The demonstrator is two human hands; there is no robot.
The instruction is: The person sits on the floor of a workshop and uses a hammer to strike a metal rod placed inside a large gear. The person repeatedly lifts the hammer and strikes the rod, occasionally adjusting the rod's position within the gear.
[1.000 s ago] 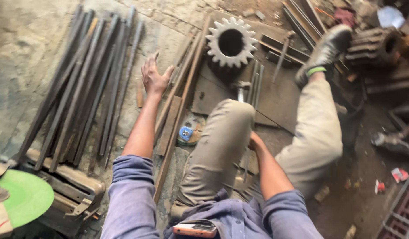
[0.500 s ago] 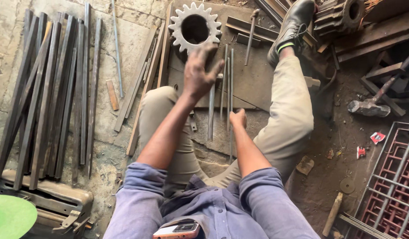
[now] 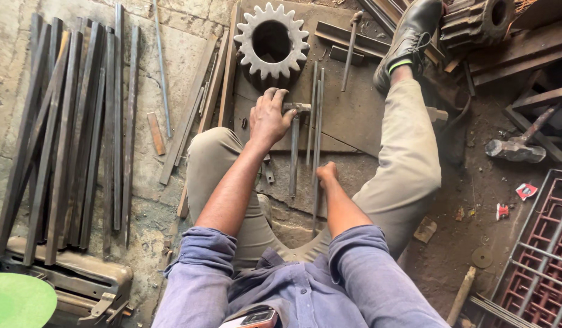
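My left hand [image 3: 270, 118] lay with its fingers [image 3: 275, 95] curled over the head of a hammer [image 3: 295, 143] on the steel plate [image 3: 354, 115] between my legs, while my right hand [image 3: 326, 174] pinched a thin rod [image 3: 318, 140] beside it. A big toothed gear [image 3: 272, 41] stood just beyond, and long flat bars [image 3: 68, 133] lay on the dusty floor [image 3: 7, 36] to my left.

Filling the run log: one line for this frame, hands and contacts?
left hand: on hammer head, grip unclear | right hand: closed on thin rod | large gear: beyond, untouched | surface: steel plate
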